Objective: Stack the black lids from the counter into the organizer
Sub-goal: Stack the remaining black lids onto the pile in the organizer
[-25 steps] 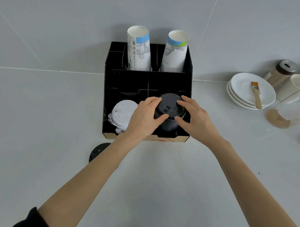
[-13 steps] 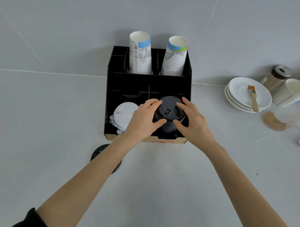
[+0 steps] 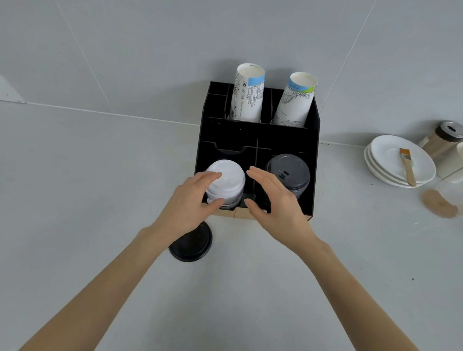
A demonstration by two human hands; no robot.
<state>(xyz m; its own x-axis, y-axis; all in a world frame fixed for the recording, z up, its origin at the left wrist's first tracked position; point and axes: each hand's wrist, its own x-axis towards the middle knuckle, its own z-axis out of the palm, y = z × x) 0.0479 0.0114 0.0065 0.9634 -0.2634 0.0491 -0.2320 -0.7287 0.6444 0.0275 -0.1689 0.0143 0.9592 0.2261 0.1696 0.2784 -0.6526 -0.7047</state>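
Observation:
A black organizer (image 3: pixel 287 136) stands against the wall on the grey counter. Its front right compartment holds a stack of black lids (image 3: pixel 288 172). The front left compartment holds a stack of white lids (image 3: pixel 226 181). One black lid (image 3: pixel 192 243) lies flat on the counter just in front of the organizer, partly under my left wrist. My left hand (image 3: pixel 191 204) hovers open at the front of the white stack, fingers curved, holding nothing. My right hand (image 3: pixel 274 200) hovers open in front of the black stack, apart from it.
Two rolled stacks of printed paper cups (image 3: pixel 247 95) stand in the organizer's back compartments. At the right sit stacked white saucers (image 3: pixel 383 167) with a small brush (image 3: pixel 408 167), a shaker jar (image 3: pixel 444 136), a white cup (image 3: pixel 462 159) and a clear container (image 3: pixel 444 202).
Both hands have let go of the black lid stack and drawn back toward me and to the left. The stack stays in the front right compartment. My view has come closer.

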